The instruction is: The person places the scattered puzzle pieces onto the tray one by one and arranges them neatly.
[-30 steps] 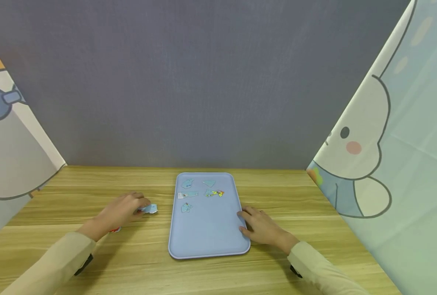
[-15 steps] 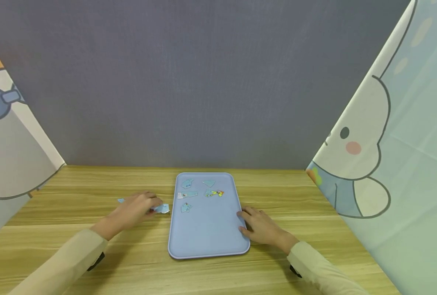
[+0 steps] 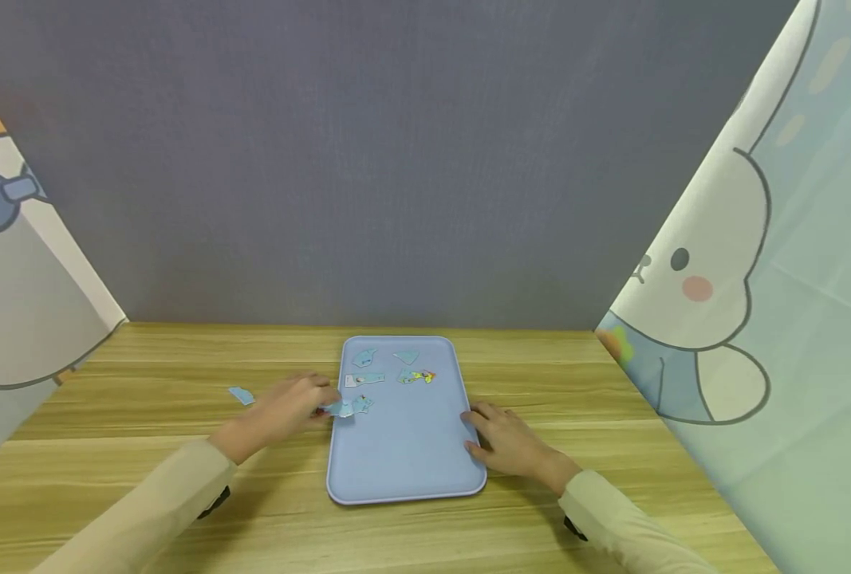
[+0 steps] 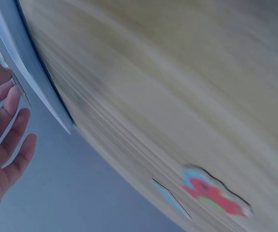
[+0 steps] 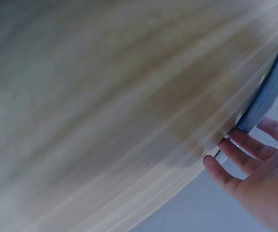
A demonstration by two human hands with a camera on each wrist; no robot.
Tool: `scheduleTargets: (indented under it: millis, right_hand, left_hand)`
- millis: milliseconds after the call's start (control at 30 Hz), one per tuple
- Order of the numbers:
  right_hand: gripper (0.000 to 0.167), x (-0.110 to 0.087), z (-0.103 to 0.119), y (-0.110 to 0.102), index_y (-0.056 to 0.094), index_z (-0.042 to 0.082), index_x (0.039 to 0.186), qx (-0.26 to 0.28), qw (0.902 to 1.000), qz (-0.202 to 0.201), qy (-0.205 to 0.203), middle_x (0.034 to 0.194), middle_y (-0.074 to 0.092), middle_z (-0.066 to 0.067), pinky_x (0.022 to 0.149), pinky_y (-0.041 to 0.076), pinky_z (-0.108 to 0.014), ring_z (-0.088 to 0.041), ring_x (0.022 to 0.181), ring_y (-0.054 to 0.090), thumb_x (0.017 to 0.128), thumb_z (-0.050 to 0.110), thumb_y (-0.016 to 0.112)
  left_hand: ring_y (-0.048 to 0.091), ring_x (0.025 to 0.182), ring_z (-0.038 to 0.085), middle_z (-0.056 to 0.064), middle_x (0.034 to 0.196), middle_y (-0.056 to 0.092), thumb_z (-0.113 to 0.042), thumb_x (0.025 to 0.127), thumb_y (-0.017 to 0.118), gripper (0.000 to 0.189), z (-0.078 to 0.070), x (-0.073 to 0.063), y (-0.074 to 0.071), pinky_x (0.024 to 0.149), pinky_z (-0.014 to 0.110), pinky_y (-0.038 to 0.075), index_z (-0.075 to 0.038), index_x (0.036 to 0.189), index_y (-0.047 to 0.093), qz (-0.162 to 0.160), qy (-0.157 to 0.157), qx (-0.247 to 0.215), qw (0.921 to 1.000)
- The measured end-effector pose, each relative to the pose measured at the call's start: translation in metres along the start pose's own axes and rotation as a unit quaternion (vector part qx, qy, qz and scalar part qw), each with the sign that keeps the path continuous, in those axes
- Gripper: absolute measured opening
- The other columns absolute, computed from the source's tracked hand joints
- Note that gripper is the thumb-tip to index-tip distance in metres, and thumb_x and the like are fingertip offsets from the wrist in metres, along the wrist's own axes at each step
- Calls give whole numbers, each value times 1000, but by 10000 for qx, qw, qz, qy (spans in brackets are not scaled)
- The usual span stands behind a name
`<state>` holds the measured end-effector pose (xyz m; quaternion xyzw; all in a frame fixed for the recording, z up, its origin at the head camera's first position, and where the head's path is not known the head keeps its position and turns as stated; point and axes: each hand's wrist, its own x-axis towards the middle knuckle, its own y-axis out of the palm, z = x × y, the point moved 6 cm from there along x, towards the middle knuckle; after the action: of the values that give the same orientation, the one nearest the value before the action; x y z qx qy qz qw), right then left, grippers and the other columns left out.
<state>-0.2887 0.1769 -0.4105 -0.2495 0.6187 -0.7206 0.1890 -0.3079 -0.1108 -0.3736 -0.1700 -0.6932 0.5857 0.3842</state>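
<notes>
In the head view my left hand (image 3: 292, 412) pinches a flat light-blue puzzle piece (image 3: 344, 409) over the left rim of a blue tray (image 3: 411, 454). In the left wrist view that piece (image 4: 14, 79) is seen edge-on between thumb and fingertips, the other fingers loosely spread. Several irregular picture pieces lie in the tray's far half, among them one with a yellow figure (image 3: 418, 376) and a long one (image 3: 364, 379). My right hand (image 3: 507, 438) rests on the tray's right rim, its fingers extended against it in the right wrist view.
Left of the tray, a light-blue piece (image 3: 242, 395) lies on the wooden table (image 3: 289, 510). A red and blue piece (image 4: 216, 191) shows on the table in the left wrist view; my left arm hides it in the head view. A grey panel (image 3: 368, 175) stands behind.
My left hand has moved right with the puzzle piece, from the table to over the tray's left edge. The loose light-blue piece has come into view behind it. My right hand stays put.
</notes>
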Motion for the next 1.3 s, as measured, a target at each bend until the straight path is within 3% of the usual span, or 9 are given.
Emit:
scheduleTargets:
  millis: [233, 400, 467, 700, 1033, 1300]
  right_hand:
    - [44, -1, 0, 0, 54, 4, 123, -40, 10000, -54, -39, 125, 51, -17, 87, 45, -54, -32, 113, 52, 88, 29, 58]
    - [45, 0, -1, 1, 53, 4, 124, 9, 10000, 1, 19, 127, 50, -16, 88, 44, -54, -32, 114, 52, 88, 31, 57]
    - [46, 0, -1, 2, 53, 5, 125, 15, 10000, 37, 52, 127, 50, -16, 88, 44, -54, -31, 114, 51, 88, 32, 56]
    - [44, 0, -1, 1, 53, 4, 124, -17, 10000, 8, 16, 126, 50, -16, 88, 44, -54, -31, 114, 51, 88, 30, 57]
    - [44, 1, 0, 1, 53, 5, 124, -42, 10000, 16, 9, 126, 51, -15, 89, 45, -52, -29, 114, 51, 89, 32, 56]
    - [44, 0, 0, 0, 54, 5, 123, -66, 10000, 6, 1, 125, 51, -14, 87, 45, -51, -29, 112, 53, 88, 32, 57]
  left_hand:
    - [42, 66, 6, -3, 83, 64, -6, 72, 70, 16, -11, 13, 8, 59, 21, 39, -12, 87, 69, 16, 28, -140, 9999]
    - [48, 67, 8, -4, 78, 62, -6, 70, 70, 15, -20, 23, 13, 73, 30, 50, -12, 84, 68, -142, 316, -50, 9994]
    - [46, 66, 9, -4, 75, 60, -6, 70, 70, 13, -23, 27, 15, 75, 33, 49, -12, 82, 67, -130, 378, -41, 9992]
    - [44, 66, 9, -5, 72, 58, -9, 69, 70, 11, -32, 43, 23, 60, 21, 37, -14, 78, 66, -4, 318, 113, 9994]
    - [44, 63, 8, -5, 71, 60, -10, 69, 71, 10, -42, 69, 35, 57, 22, 37, -13, 78, 68, 65, 165, -177, 9997]
    - [38, 62, 10, -7, 62, 45, -8, 69, 69, 8, -47, 87, 42, 56, 23, 32, -12, 69, 62, 145, 120, -278, 9994]
